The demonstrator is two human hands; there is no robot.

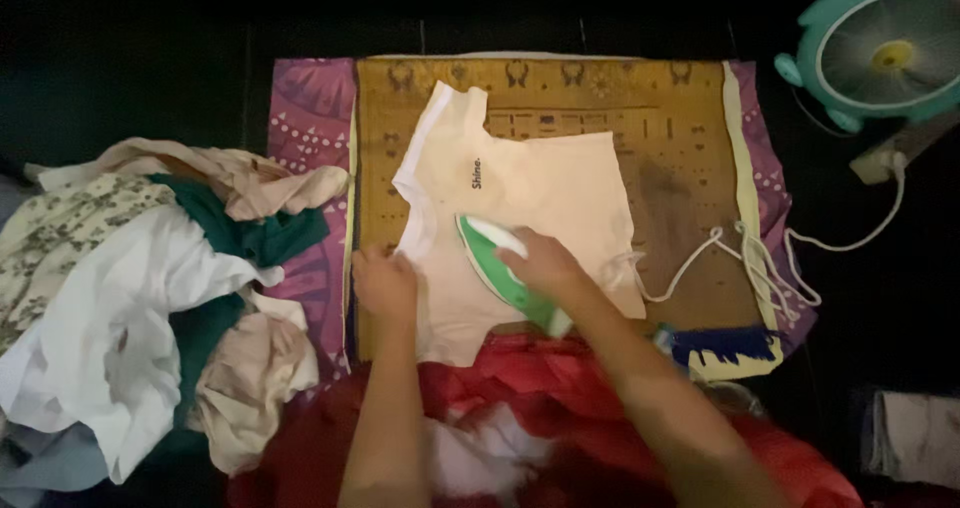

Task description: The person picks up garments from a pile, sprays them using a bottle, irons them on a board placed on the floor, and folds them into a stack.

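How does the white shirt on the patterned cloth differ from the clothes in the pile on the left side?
The white shirt lies spread flat on the yellow patterned cloth; the pile of clothes is crumpled and heaped. The white shirt is one single garment, while the pile of clothes mixes white, green, beige and floral pieces. The left hand and the green iron, gripped by the right hand, rest on the white shirt; nothing touches the pile of clothes. Both are fabric garments.

heap of clothes (130, 298) — white, green, beige, off the mat's left edge | teal fan (885, 48) — beyond the mat's top-right corner | folded cloth (915, 433) at the lower right | patterned mat (680, 108) underneath
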